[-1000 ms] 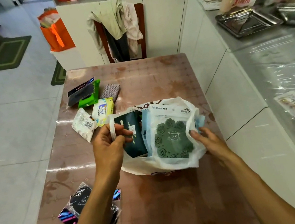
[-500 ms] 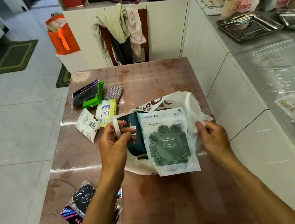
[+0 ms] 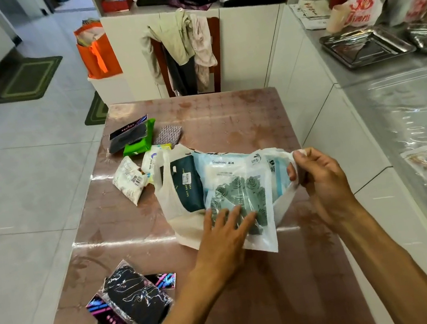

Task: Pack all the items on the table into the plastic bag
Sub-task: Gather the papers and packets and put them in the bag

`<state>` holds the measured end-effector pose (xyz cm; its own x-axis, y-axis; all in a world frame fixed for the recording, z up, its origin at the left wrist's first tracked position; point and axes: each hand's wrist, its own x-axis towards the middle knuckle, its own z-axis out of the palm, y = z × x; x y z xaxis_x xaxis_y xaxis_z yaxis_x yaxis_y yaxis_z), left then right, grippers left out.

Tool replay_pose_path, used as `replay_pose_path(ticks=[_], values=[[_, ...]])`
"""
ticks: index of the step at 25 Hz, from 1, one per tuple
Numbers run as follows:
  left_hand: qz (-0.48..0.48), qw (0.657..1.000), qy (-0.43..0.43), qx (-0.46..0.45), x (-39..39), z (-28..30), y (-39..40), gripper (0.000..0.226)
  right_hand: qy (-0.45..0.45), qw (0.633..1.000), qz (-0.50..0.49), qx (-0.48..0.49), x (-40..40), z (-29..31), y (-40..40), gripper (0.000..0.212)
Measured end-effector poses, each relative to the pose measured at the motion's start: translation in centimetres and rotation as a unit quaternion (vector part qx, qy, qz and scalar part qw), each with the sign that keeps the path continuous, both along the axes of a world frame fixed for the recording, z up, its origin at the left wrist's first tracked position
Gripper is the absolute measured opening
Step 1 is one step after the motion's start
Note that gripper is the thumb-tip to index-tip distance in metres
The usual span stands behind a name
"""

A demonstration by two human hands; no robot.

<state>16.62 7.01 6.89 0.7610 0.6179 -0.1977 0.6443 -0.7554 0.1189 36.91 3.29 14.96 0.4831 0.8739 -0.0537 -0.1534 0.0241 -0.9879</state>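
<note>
Head view: a person's two bare arms reach over a brown patterned table (image 3: pixel 228 121). The left hand (image 3: pixel 226 238) lies flat w/ fingers straight and spread, pressing on a clear packet of dark green rose-shaped pieces (image 3: pixel 239 199) that sticks halfway out of the white plastic bag (image 3: pixel 175 211). The right hand (image 3: pixel 318 177) pinches the bag's right handle btwn thumb and curled fingers, holding the mouth up and wide. Inside the bag, just beyond the left hand's fingertips, stands a dark green tissue pack (image 3: pixel 186 184). Further beyond the left hand and to its left, loose on the table: a white barcoded pack (image 3: pixel 130 181), a wipes pack (image 3: pixel 151 159), a bright green pack (image 3: pixel 139 142) w/ a black packet (image 3: pixel 128 136) on top, a grey woven cloth (image 3: pixel 169 135). Nearer the person, left of the left forearm, lies a black item in clear wrap (image 3: pixel 134 302)
</note>
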Motion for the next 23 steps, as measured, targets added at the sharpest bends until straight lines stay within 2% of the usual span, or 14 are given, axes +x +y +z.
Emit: replay_pose_path(ticks=[3, 4, 6, 8, 11, 13, 15, 16, 18, 20, 23], values=[[0.024, 0.993, -0.106, 0.034, 0.6, -0.3, 2.5, 0.05, 0.004, 1.0, -0.011, -0.009, 0.5, 0.2, -0.9, 0.019], [0.031, 0.992, -0.115, 0.033, 0.7, -0.2, 3.2, 0.044, 0.016, 1.0, -0.018, -0.01, 0.6, 0.2, -1.1, 0.019], [0.03, 0.996, -0.072, 0.053, 1.5, -0.2, 4.6, 0.041, 0.044, 0.999, -0.021, -0.016, 0.9, 0.1, -1.2, 0.019], [0.033, 0.999, -0.007, 0.026, 2.7, 0.1, 5.5, 0.035, 0.056, 0.995, -0.031, -0.072, 1.3, -0.1, -0.6, 0.02], [-0.03, 0.999, 0.043, -0.002, 3.5, 0.7, 5.7, 0.027, 0.046, 0.972, -0.07, -0.22, 2.5, -0.7, 1.8, 0.046], [-0.071, 0.997, 0.036, -0.008, 3.2, 0.9, 5.3, 0.025, 0.056, 0.964, -0.076, -0.249, 3.3, -0.6, 3.7, 0.055], [-0.059, 0.998, -0.01, -0.028, 3.6, 1.1, 5.3, 0.034, 0.071, 0.967, -0.044, -0.239, 4.1, 0.0, 5.2, 0.05], [-0.035, 0.999, -0.019, -0.032, 4.1, 1.1, 5.4, 0.049, 0.079, 0.971, -0.026, -0.222, 4.3, 0.3, 5.8, 0.044], [0.013, 0.999, 0.004, -0.03, 5.7, 1.0, 6.0, 0.082, 0.105, 0.979, -0.018, -0.172, 4.9, 0.9, 6.6, 0.04], [0.029, 0.998, 0.06, -0.021, 7.4, 0.7, 7.0, 0.102, 0.125, 0.984, -0.016, -0.124, 5.1, 1.4, 6.8, 0.041], [0.064, 0.993, 0.094, -0.007, 8.2, 0.1, 8.4, 0.096, 0.105, 0.991, 0.0, -0.083, 4.9, 1.4, 6.3, 0.039]])
